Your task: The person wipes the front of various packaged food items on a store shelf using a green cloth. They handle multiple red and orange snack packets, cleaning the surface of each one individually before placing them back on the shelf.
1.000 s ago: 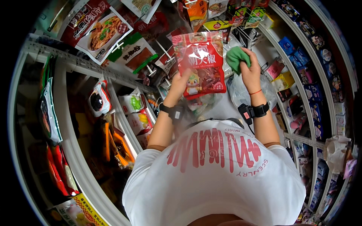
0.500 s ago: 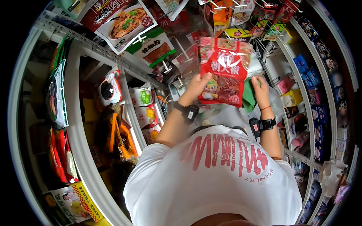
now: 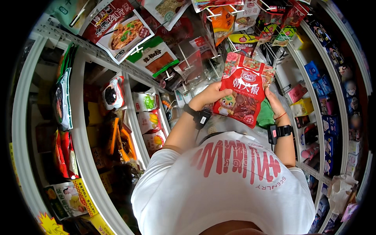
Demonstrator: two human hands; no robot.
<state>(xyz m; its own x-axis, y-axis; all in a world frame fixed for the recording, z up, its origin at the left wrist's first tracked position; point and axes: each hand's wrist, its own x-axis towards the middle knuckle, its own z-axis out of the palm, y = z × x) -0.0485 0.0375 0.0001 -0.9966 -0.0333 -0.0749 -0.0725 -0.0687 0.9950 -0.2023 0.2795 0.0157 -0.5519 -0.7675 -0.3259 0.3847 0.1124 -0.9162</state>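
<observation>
A red packet of dried chillies (image 3: 246, 87) with a see-through window is held up in front of my chest, tilted to the right. My left hand (image 3: 212, 96) grips its left edge, thumb on the front and the other fingers hidden behind it. My right hand (image 3: 275, 102) is closed around a green cloth (image 3: 265, 113), its fingers up against the packet's right edge. The packet covers part of the cloth. Whether the right fingers also pinch the packet is hard to see.
Seasoning packets hang from hooks ahead, among them a chilli powder packet (image 3: 153, 57) and an orange packet (image 3: 222, 23). White shelving (image 3: 80, 129) with bagged goods stands close on the left. Another rack with small blue packs (image 3: 322, 84) lines the right.
The packet has come down and to the right, and now tilts more. Both hands moved right with it, and the right hand came in against the packet's edge, still with the cloth.
</observation>
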